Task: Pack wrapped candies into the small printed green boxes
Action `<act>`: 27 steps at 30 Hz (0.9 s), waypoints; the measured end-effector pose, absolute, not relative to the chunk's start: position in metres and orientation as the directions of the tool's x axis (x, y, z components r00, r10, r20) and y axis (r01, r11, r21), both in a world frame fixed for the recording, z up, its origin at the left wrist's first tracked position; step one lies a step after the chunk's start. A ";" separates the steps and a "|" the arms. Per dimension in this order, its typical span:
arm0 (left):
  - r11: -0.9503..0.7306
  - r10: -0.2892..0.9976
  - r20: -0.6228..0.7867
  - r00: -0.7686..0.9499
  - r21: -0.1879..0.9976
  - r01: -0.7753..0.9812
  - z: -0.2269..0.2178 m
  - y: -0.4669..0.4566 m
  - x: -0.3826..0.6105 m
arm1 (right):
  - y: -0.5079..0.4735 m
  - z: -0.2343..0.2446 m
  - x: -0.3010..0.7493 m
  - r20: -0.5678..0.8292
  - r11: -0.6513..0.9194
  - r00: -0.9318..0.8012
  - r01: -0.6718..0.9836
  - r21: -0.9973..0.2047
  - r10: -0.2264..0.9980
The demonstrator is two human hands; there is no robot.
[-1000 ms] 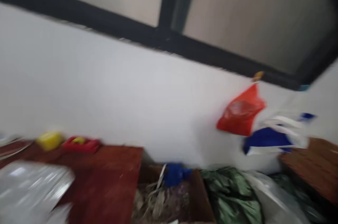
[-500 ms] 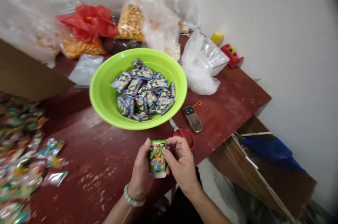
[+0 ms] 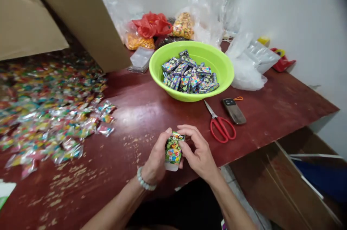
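A small green printed candy box [image 3: 173, 148] is held upright between both hands over the table's near edge. Its white flap sticks out at the bottom. My left hand [image 3: 157, 157], with a beaded bracelet at the wrist, grips the box's left side, thumb along its edge. My right hand [image 3: 199, 152] closes on the right side, thumb on the printed front; some fingers are hidden behind. Beyond them stands a lime-green basin [image 3: 189, 96] with many dark printed boxes [image 3: 189, 74] inside. Red-handled scissors [image 3: 221, 125] lie to the right of my hands.
At left, a pile of wrapped candies [image 3: 62, 114] spreads from a tipped cardboard box [image 3: 89, 24]. A phone [image 3: 234, 111] lies by the scissors on the dark red table [image 3: 130, 114]. Plastic bags [image 3: 246, 67] and a red bag [image 3: 153, 24] stand toward the wall.
My view has swung left, so the basin and scissors appear further right and more of the candy pile shows. Both hands keep hold of the green box.
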State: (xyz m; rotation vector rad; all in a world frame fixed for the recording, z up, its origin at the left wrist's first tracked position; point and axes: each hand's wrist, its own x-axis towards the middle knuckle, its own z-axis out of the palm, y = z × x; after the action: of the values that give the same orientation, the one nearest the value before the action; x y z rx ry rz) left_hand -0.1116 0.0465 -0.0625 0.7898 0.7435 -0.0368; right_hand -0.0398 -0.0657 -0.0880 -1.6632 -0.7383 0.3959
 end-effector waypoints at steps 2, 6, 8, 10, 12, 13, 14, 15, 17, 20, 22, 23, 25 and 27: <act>0.734 0.255 -0.606 0.753 0.628 0.257 -0.066 0.045 -0.132 | -0.063 -0.087 -0.053 0.144 -0.059 0.684 0.265 -0.962 0.715; 0.815 0.249 -0.626 0.739 0.547 0.189 -0.064 0.041 -0.165 | -0.053 -0.079 -0.077 0.164 -0.046 0.612 0.313 -0.949 0.774; 0.821 0.257 -0.635 0.729 0.541 0.182 -0.063 0.042 -0.176 | -0.045 -0.076 -0.084 0.168 -0.039 0.579 0.328 -0.944 0.798; 0.812 0.291 -0.623 0.726 0.563 0.158 -0.063 0.047 -0.187 | -0.034 -0.074 -0.088 0.161 -0.034 0.536 0.335 -0.941 0.829; 0.777 0.338 -0.568 0.750 0.618 0.118 -0.065 0.057 -0.199 | -0.023 -0.072 -0.090 0.144 -0.037 0.475 0.350 -0.936 0.868; 0.751 0.370 -0.526 0.766 0.655 0.087 -0.065 0.064 -0.206 | -0.017 -0.071 -0.091 0.144 -0.034 0.445 0.369 -0.929 0.884; 0.721 0.408 -0.478 0.778 0.692 0.047 -0.066 0.071 -0.213 | -0.011 -0.069 -0.092 0.152 -0.028 0.420 0.394 -0.919 0.895; 0.690 0.452 -0.429 0.783 0.724 -0.002 -0.067 0.079 -0.221 | -0.005 -0.067 -0.093 0.162 -0.022 0.404 0.415 -0.910 0.900; 0.637 0.536 -0.353 0.767 0.765 -0.094 -0.068 0.093 -0.238 | 0.011 -0.064 -0.093 0.170 -0.020 0.395 0.432 -0.901 0.903; 0.592 0.611 -0.330 0.719 0.794 -0.139 -0.074 0.112 -0.267 | 0.054 -0.064 -0.094 0.143 -0.066 0.388 0.477 -0.877 0.910; 0.567 0.667 -0.368 0.648 0.815 -0.121 -0.081 0.122 -0.288 | 0.093 -0.071 -0.096 0.126 -0.123 0.382 0.565 -0.816 0.916; 0.543 0.706 -0.381 0.598 0.833 -0.110 -0.084 0.127 -0.299 | 0.114 -0.076 -0.099 0.112 -0.153 0.393 0.582 -0.799 0.913; 0.430 0.799 -0.354 0.487 0.902 -0.050 -0.090 0.136 -0.322 | 0.153 -0.089 -0.104 0.092 -0.211 0.438 0.595 -0.776 0.894; 0.226 0.876 -0.251 0.413 0.968 0.109 -0.092 0.145 -0.347 | 0.183 -0.102 -0.110 0.064 -0.305 0.521 0.590 -0.748 0.851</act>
State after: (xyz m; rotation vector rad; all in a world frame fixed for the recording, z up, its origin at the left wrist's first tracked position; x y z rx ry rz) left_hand -0.3471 0.1453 -0.0922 1.2438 1.0298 0.6836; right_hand -0.1098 0.1834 -0.1016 -2.0208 -1.1703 0.4489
